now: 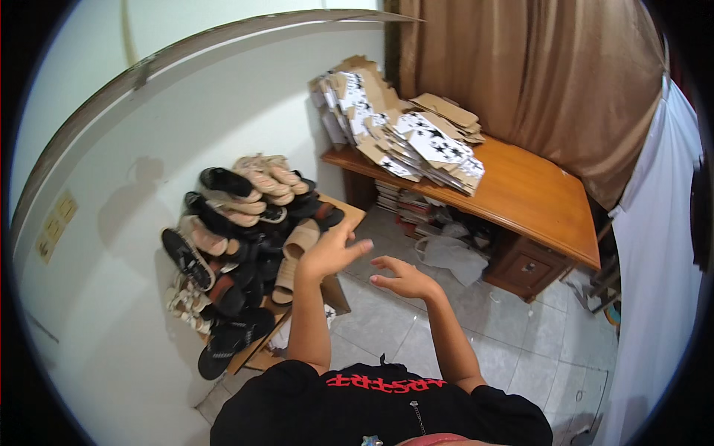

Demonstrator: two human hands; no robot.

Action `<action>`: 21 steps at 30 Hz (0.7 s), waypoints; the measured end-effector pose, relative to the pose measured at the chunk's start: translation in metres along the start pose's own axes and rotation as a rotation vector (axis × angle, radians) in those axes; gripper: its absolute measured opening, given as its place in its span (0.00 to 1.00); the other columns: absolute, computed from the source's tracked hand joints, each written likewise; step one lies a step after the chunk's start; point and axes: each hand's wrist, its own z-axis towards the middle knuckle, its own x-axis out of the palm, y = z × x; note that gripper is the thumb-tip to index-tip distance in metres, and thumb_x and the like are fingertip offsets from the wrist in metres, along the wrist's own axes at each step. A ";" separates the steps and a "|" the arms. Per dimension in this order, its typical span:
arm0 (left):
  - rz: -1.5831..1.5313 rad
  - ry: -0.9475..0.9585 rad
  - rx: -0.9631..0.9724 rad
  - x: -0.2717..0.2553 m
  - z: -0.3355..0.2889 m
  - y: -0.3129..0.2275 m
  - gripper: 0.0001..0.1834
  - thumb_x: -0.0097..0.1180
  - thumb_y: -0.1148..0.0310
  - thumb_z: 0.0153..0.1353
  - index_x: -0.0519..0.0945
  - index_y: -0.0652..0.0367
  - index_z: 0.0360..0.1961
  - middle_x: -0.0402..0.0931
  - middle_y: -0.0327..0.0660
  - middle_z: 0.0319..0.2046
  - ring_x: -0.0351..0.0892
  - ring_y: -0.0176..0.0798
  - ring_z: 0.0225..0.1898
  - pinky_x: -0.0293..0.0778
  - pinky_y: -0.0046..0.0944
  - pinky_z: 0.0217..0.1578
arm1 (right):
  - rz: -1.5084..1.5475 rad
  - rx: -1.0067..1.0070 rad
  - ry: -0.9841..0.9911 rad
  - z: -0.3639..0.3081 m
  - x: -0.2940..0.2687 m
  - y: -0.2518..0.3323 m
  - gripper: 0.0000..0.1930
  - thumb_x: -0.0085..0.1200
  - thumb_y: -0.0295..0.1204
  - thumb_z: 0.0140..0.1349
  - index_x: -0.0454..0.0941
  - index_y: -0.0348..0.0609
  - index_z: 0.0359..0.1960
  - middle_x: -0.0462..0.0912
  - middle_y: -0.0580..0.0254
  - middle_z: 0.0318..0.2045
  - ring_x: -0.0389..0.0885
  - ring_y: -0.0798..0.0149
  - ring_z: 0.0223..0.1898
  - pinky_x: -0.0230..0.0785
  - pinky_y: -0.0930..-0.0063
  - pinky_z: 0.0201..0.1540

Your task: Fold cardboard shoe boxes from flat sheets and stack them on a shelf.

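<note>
My left hand is raised in front of me with its fingers apart, nothing in it. Behind it, to the left, tan slide sandals lie at the edge of a heap of footwear. To its right hovers my right hand, also empty, thumb and fingers spread toward the left hand. The heap holds black sandals, a black espadrille-like shoe and beige shoes, piled on a small wooden table against the wall.
A wooden desk stands at the far right, bearing flattened cardboard boxes with black stars. Under it are stacked books and a whitish plastic bag. A brown curtain and a white cloth hang beside the desk.
</note>
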 end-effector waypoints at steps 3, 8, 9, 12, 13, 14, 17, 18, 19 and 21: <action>-0.055 0.175 -0.063 0.073 0.057 0.013 0.39 0.58 0.49 0.53 0.61 0.63 0.60 0.72 0.56 0.47 0.74 0.46 0.47 0.70 0.38 0.44 | 0.164 0.130 -0.151 -0.008 -0.021 -0.054 0.30 0.53 0.46 0.56 0.65 0.39 0.55 0.72 0.47 0.51 0.70 0.52 0.54 0.58 0.59 0.57; -0.170 0.499 0.097 0.138 0.139 0.003 0.38 0.56 0.48 0.54 0.63 0.65 0.57 0.71 0.57 0.49 0.72 0.47 0.50 0.68 0.39 0.48 | 0.415 0.061 -0.277 0.013 -0.064 -0.113 0.26 0.56 0.35 0.54 0.66 0.35 0.53 0.73 0.47 0.50 0.73 0.56 0.51 0.66 0.70 0.50; -0.236 0.534 0.106 0.144 0.158 0.006 0.38 0.56 0.47 0.55 0.64 0.65 0.57 0.71 0.56 0.49 0.72 0.47 0.51 0.68 0.39 0.49 | 0.386 0.057 -0.344 0.019 -0.075 -0.120 0.24 0.55 0.33 0.54 0.67 0.35 0.52 0.73 0.47 0.50 0.74 0.56 0.50 0.66 0.70 0.50; -0.167 0.483 0.125 0.152 0.220 0.017 0.38 0.55 0.46 0.55 0.64 0.65 0.56 0.71 0.54 0.49 0.72 0.46 0.51 0.68 0.38 0.49 | 0.329 0.069 -0.451 0.050 -0.111 -0.142 0.23 0.54 0.30 0.55 0.66 0.34 0.52 0.73 0.49 0.49 0.73 0.59 0.49 0.67 0.70 0.49; -0.182 0.508 0.088 0.155 0.245 0.021 0.38 0.55 0.47 0.55 0.64 0.65 0.57 0.72 0.54 0.48 0.72 0.46 0.50 0.68 0.38 0.48 | 0.310 0.082 -0.472 0.062 -0.125 -0.149 0.24 0.54 0.29 0.56 0.64 0.33 0.53 0.73 0.51 0.48 0.73 0.62 0.48 0.67 0.70 0.49; -0.178 0.516 0.104 0.156 0.268 0.026 0.38 0.55 0.47 0.55 0.64 0.65 0.57 0.72 0.54 0.48 0.72 0.46 0.50 0.68 0.38 0.48 | 0.305 0.084 -0.490 0.073 -0.137 -0.154 0.24 0.54 0.29 0.56 0.64 0.33 0.53 0.73 0.51 0.48 0.73 0.62 0.48 0.67 0.70 0.49; -0.059 0.499 0.038 0.162 0.328 0.040 0.41 0.56 0.45 0.52 0.63 0.66 0.58 0.69 0.59 0.50 0.71 0.53 0.51 0.68 0.43 0.49 | 0.192 0.153 -0.549 0.100 -0.163 -0.174 0.27 0.55 0.34 0.56 0.63 0.35 0.55 0.68 0.49 0.53 0.73 0.58 0.48 0.67 0.69 0.49; -0.055 0.516 0.048 0.168 0.350 0.046 0.41 0.56 0.45 0.52 0.63 0.66 0.58 0.69 0.59 0.50 0.71 0.53 0.51 0.68 0.43 0.49 | 0.197 0.163 -0.566 0.107 -0.171 -0.183 0.27 0.55 0.34 0.56 0.63 0.35 0.55 0.68 0.49 0.53 0.73 0.58 0.48 0.67 0.69 0.49; -0.052 0.487 0.058 0.176 0.369 0.054 0.41 0.57 0.45 0.51 0.63 0.65 0.58 0.69 0.59 0.50 0.71 0.54 0.52 0.67 0.43 0.50 | 0.151 0.196 -0.630 0.112 -0.177 -0.193 0.27 0.55 0.34 0.56 0.63 0.36 0.56 0.68 0.48 0.53 0.73 0.58 0.49 0.67 0.69 0.49; 0.010 0.442 0.035 0.201 0.410 0.082 0.38 0.59 0.49 0.51 0.64 0.59 0.58 0.64 0.57 0.55 0.63 0.55 0.58 0.62 0.46 0.56 | 0.070 0.244 -0.712 0.123 -0.187 -0.217 0.29 0.55 0.35 0.57 0.61 0.37 0.57 0.67 0.45 0.53 0.74 0.58 0.48 0.68 0.69 0.48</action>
